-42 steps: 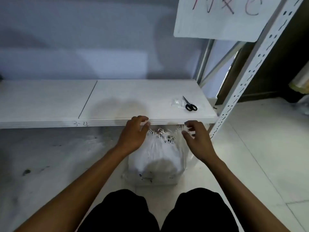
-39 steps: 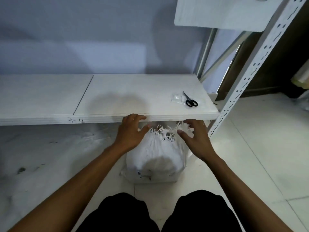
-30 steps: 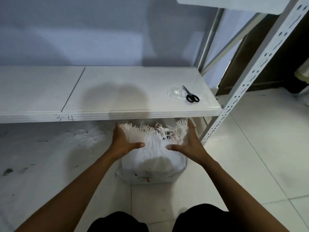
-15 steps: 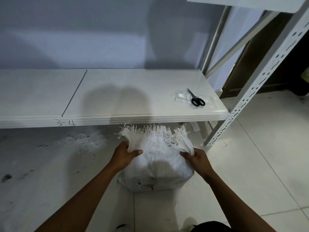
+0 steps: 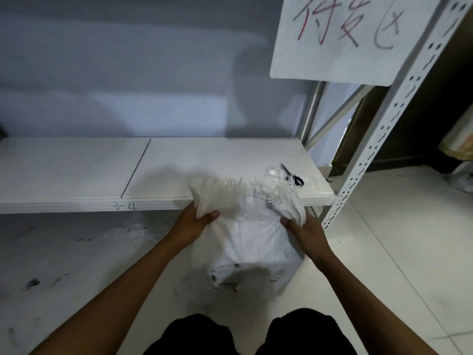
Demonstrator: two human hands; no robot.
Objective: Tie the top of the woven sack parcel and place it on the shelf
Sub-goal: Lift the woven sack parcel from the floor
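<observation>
A white woven sack parcel (image 5: pixel 252 247) hangs in front of the low white shelf (image 5: pixel 84 170), its frayed top edge fanned out and overlapping the shelf's front lip. My left hand (image 5: pixel 193 222) pinches the sack's upper left corner. My right hand (image 5: pixel 305 230) grips the upper right corner. The sack's mouth is spread wide between both hands, with no knot visible. Its bottom, with dark printed marks, sits low above the floor in front of my knees.
Black-handled scissors (image 5: pixel 294 178) and a clear plastic bag (image 5: pixel 271 172) lie at the shelf's right end, just behind the sack's fringe. A perforated white upright (image 5: pixel 371 149) stands to the right. A handwritten paper sign (image 5: pixel 343 37) hangs above. The floor is pale tile.
Both hands slid from the sack's fringe down to its upper corners and lifted the sack, whose top now reaches above the shelf's front edge. The view tilted upward, showing the sign again.
</observation>
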